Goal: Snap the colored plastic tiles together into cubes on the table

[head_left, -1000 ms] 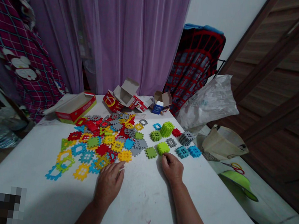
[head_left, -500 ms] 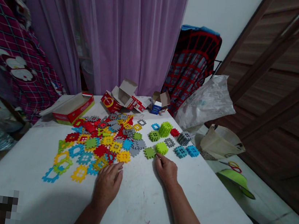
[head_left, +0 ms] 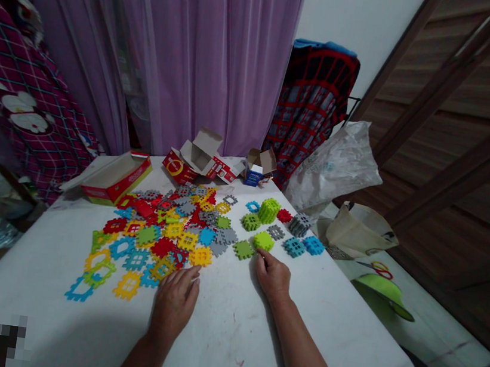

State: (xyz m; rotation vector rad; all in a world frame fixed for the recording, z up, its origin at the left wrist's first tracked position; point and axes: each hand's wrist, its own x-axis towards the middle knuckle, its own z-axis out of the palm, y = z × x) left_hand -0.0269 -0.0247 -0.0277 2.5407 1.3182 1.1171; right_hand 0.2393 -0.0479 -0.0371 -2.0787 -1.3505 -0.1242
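Note:
A spread of flat, toothed plastic tiles (head_left: 161, 233) in red, yellow, blue, green and grey covers the white table (head_left: 225, 331). To its right stand small built blocks: a tall lime block (head_left: 269, 210), a low lime block (head_left: 263, 241), a grey block (head_left: 300, 224) and blue blocks (head_left: 303, 246). My left hand (head_left: 174, 303) lies flat on the table, fingers stretched toward a yellow tile (head_left: 200, 256). My right hand (head_left: 272, 274) rests palm down, its fingertips touching the low lime block beside a flat green tile (head_left: 243, 249).
Opened red cardboard boxes (head_left: 117, 176) and a small blue box (head_left: 256, 176) sit at the table's far edge before a purple curtain. A white plastic bag (head_left: 335, 168), a cloth bag (head_left: 358, 231) and a green cap (head_left: 387, 289) lie off the right edge.
My right hand has slid a little forward and left until its fingertips reach the low lime block. The left hand has barely moved. The view shifted slightly.

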